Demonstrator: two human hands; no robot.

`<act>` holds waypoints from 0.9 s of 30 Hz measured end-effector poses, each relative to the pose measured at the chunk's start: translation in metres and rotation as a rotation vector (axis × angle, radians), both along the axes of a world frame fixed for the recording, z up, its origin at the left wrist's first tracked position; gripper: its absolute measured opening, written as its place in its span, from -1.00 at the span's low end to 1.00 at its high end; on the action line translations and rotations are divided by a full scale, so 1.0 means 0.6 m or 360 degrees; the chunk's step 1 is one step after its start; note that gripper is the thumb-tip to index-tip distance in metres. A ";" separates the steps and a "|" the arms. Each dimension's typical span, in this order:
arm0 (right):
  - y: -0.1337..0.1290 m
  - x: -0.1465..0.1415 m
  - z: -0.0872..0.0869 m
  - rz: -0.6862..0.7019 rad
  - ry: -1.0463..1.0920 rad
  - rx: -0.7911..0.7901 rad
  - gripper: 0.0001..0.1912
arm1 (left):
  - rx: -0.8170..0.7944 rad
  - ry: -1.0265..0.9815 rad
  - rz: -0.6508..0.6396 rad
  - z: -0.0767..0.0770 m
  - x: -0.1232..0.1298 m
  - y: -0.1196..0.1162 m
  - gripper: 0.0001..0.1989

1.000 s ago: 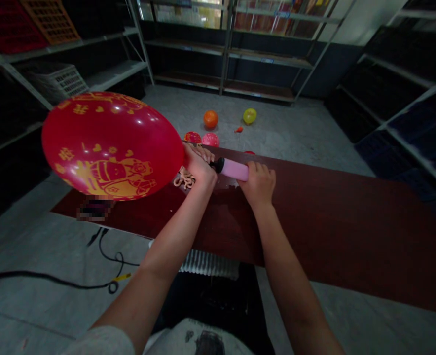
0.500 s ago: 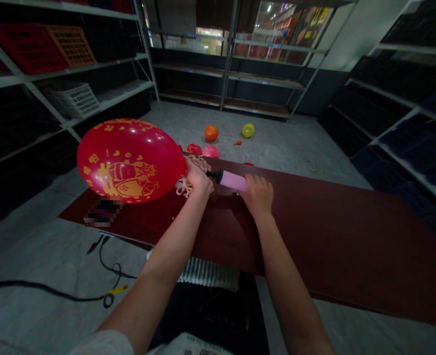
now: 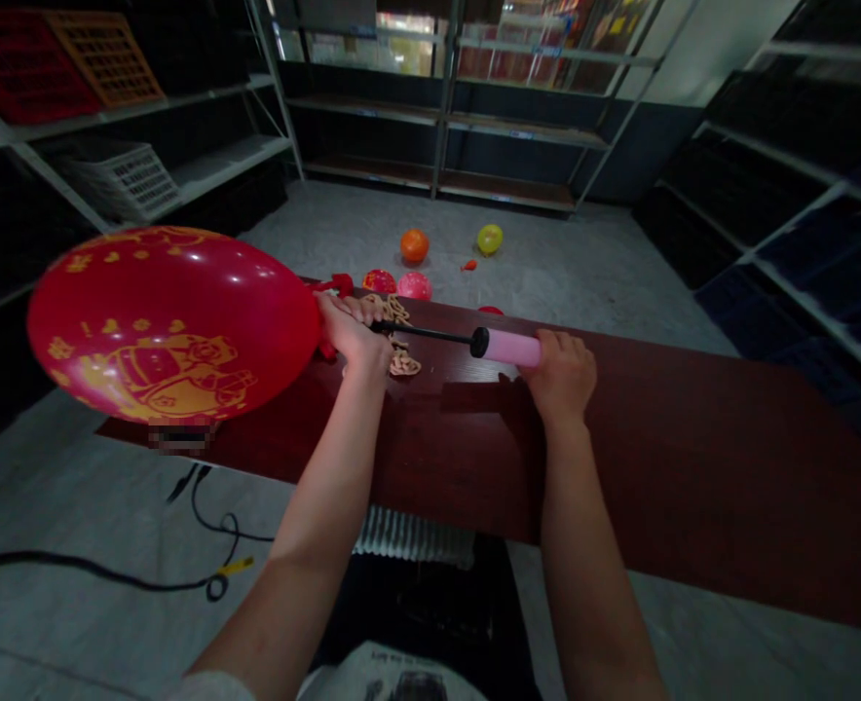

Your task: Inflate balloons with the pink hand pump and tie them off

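A large inflated red balloon [image 3: 174, 326] with yellow printed figures hangs over the table's left end. My left hand [image 3: 357, 331] is closed around its neck and the black end of a balloon pump. That pump's pink barrel [image 3: 509, 347] is gripped at its far end by my right hand [image 3: 566, 375]. Between my hands, a thin black rod [image 3: 430, 333] is drawn well out of the barrel. My fingers hide where balloon and pump meet. Tan rubber-like loops [image 3: 403, 360] lie on the table just beyond my left hand, with some red pieces [image 3: 339, 284] beside them.
The dark red table [image 3: 664, 438] stretches to the right. An orange balloon [image 3: 414, 245], a yellow balloon [image 3: 489, 239] and pink and red balloons [image 3: 414, 286] lie on the floor beyond it. Shelves [image 3: 372, 112] surround the area. A black cable [image 3: 109, 576] crosses the floor at left.
My hands have moved apart, drawing the black rod out of the pink barrel. The balloon has shifted left with my left hand and looks larger. The view has tilted slightly downward.
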State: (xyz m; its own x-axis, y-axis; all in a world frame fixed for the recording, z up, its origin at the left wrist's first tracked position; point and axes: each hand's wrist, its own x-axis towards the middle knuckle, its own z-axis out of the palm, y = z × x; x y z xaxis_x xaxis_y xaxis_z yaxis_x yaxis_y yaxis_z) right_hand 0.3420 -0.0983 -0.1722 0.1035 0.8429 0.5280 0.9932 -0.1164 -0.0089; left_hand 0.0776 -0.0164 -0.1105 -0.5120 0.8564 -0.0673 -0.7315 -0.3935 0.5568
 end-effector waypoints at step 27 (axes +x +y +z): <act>0.007 -0.129 -0.006 0.0279 0.0127 -0.0311 -0.70 | 0.0260 -0.0002 -0.0125 -0.058 0.070 0.025 -0.39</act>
State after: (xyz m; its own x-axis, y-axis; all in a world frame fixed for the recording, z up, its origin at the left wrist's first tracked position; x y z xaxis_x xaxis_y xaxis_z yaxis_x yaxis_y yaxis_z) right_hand 0.2648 -0.0939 -0.1756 -0.0182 0.9367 0.3497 0.9954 0.0500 -0.0821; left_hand 0.1195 -0.0014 -0.1456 -0.4432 0.8932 0.0756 -0.7640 -0.4205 0.4893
